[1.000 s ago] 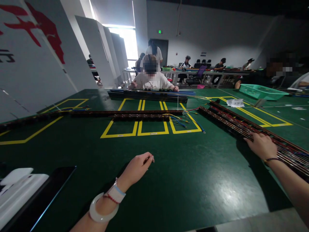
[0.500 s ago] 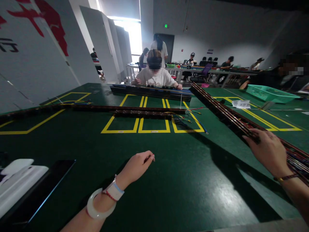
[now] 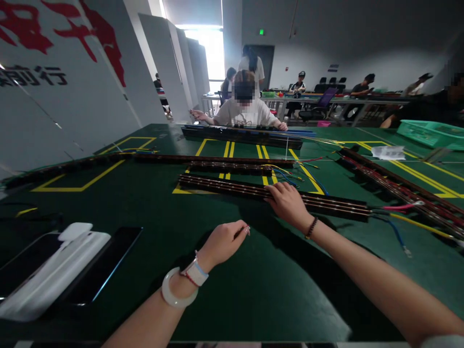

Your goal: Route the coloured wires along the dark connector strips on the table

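Note:
My right hand [image 3: 289, 205] grips the middle of a long dark wired strip [image 3: 335, 204] from above, with several copper-coloured lines running along its top. Red, yellow and blue wires [image 3: 398, 237] trail from the strip's right end. Closed with its fingers curled in, my left hand [image 3: 224, 243] stays over the green table in front of the strip; what its fingertips hold, if anything, I cannot make out. Just beyond the gripped strip lies a shorter similar strip [image 3: 232, 166] with coloured wires. Another long strip [image 3: 163, 157] runs behind it.
Dark strips with red wires [image 3: 391, 186] lie along the right side. Phones [image 3: 105, 263] and a white case [image 3: 60, 273] are at left. Across the green table [image 3: 290, 295], a co-worker [image 3: 244, 108] sits behind a black channel [image 3: 239, 137]. A green basket [image 3: 431, 135] stands far right.
My right hand has brought the wired strip from the right side to the middle, turning it crosswise and lower. The view has shifted right; my left hand keeps its closed pose.

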Demonstrator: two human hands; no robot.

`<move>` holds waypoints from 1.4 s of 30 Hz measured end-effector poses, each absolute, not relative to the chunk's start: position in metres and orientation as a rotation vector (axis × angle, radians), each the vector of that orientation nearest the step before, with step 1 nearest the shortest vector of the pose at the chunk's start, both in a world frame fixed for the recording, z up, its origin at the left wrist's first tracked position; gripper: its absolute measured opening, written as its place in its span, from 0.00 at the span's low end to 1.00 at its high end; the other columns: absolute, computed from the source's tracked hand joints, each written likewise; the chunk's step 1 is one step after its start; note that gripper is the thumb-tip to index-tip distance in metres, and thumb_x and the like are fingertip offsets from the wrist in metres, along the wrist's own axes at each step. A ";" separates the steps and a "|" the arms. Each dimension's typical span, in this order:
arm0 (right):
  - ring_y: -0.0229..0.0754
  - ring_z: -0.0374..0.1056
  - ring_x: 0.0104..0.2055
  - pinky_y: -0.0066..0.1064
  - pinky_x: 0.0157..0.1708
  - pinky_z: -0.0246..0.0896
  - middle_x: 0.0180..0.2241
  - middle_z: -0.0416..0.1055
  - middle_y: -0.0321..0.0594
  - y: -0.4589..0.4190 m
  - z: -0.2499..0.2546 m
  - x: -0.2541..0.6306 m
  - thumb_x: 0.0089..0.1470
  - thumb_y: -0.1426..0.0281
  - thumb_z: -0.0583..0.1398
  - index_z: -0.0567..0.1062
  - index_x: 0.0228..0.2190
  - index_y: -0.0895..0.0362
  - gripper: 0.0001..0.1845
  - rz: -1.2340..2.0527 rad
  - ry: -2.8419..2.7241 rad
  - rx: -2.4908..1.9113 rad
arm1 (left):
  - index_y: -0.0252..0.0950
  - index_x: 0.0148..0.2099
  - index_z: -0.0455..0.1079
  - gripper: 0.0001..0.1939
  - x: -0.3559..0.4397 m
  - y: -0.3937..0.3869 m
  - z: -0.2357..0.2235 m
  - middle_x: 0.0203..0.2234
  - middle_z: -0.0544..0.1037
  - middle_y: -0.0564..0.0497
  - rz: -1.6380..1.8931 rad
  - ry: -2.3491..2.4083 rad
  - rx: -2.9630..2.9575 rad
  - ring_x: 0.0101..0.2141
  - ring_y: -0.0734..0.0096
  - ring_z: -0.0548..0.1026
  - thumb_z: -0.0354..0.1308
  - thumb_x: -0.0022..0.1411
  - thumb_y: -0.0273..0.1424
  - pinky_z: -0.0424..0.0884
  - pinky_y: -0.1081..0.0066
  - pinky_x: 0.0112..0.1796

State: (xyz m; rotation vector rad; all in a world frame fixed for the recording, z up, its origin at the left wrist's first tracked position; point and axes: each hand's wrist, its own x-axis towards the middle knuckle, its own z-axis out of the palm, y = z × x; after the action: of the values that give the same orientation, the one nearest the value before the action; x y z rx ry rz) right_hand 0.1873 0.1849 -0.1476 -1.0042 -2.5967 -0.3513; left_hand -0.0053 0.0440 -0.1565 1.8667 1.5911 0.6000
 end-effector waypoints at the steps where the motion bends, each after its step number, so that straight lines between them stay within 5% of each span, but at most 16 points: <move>1: 0.48 0.58 0.43 0.38 0.42 0.52 0.42 0.66 0.48 0.184 -0.149 0.171 0.60 0.65 0.54 0.68 0.48 0.60 0.17 -0.284 -2.625 -0.965 | 0.37 0.40 0.68 0.18 -0.005 0.043 -0.157 0.30 0.72 0.54 0.635 1.579 1.919 0.30 0.79 0.69 0.40 0.66 0.41 0.60 0.75 0.32; 11: 0.48 0.59 0.47 0.37 0.43 0.57 0.44 0.63 0.49 0.163 -0.174 0.011 0.59 0.62 0.55 0.68 0.46 0.58 0.17 0.083 -2.810 -0.740 | 0.32 0.30 0.66 0.07 -0.010 0.037 -0.164 0.23 0.70 0.51 1.372 1.634 2.315 0.28 0.77 0.66 0.50 0.60 0.26 0.60 0.73 0.32; 15: 0.46 0.59 0.48 0.37 0.45 0.56 0.52 0.58 0.48 0.154 -0.157 -0.009 0.60 0.57 0.53 0.63 0.52 0.55 0.23 0.079 -2.767 -0.616 | 0.32 0.28 0.65 0.07 -0.010 0.034 -0.162 0.22 0.69 0.51 1.464 1.632 2.298 0.27 0.77 0.64 0.50 0.58 0.24 0.59 0.72 0.32; 21: 0.47 0.61 0.48 0.39 0.51 0.50 0.45 0.66 0.45 0.188 -0.128 0.080 0.57 0.57 0.56 0.67 0.50 0.58 0.24 0.035 -2.778 -0.541 | 0.32 0.27 0.63 0.08 -0.008 0.032 -0.159 0.21 0.68 0.52 1.397 1.593 2.346 0.26 0.78 0.63 0.49 0.59 0.25 0.57 0.72 0.31; 29: 0.49 0.65 0.46 0.41 0.50 0.53 0.44 0.69 0.45 0.236 -0.126 0.226 0.50 0.51 0.60 0.70 0.47 0.58 0.29 0.236 -3.031 -0.996 | 0.32 0.27 0.64 0.09 0.002 0.033 -0.159 0.20 0.67 0.53 1.351 1.501 2.398 0.24 0.80 0.62 0.49 0.59 0.26 0.56 0.73 0.29; 33: 0.45 0.66 0.45 0.32 0.42 0.60 0.46 0.68 0.47 0.234 -0.128 0.236 0.50 0.59 0.62 0.68 0.48 0.60 0.26 0.365 -3.123 -1.070 | 0.32 0.28 0.65 0.10 0.001 0.035 -0.162 0.21 0.68 0.53 1.289 1.544 2.371 0.24 0.81 0.62 0.48 0.61 0.27 0.57 0.74 0.28; 37: 0.43 0.67 0.33 0.30 0.29 0.59 0.36 0.71 0.46 0.235 -0.129 0.230 0.54 0.63 0.58 0.71 0.40 0.62 0.16 0.362 -3.211 -1.176 | 0.32 0.30 0.67 0.11 -0.002 0.037 -0.164 0.22 0.70 0.52 1.221 1.594 2.307 0.25 0.81 0.64 0.47 0.63 0.29 0.59 0.75 0.28; 42: 0.45 0.67 0.42 0.30 0.37 0.60 0.43 0.68 0.50 0.235 -0.131 0.229 0.57 0.66 0.56 0.69 0.45 0.62 0.16 0.291 -3.254 -1.106 | 0.32 0.31 0.67 0.12 -0.001 0.039 -0.165 0.23 0.70 0.53 1.135 1.621 2.260 0.25 0.81 0.65 0.46 0.63 0.29 0.60 0.75 0.29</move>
State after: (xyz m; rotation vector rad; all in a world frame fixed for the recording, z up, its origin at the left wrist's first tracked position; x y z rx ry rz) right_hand 0.2286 0.2351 -0.1314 -1.1063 -3.2543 0.2915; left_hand -0.0009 0.0390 -0.1647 2.2599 1.6214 1.1351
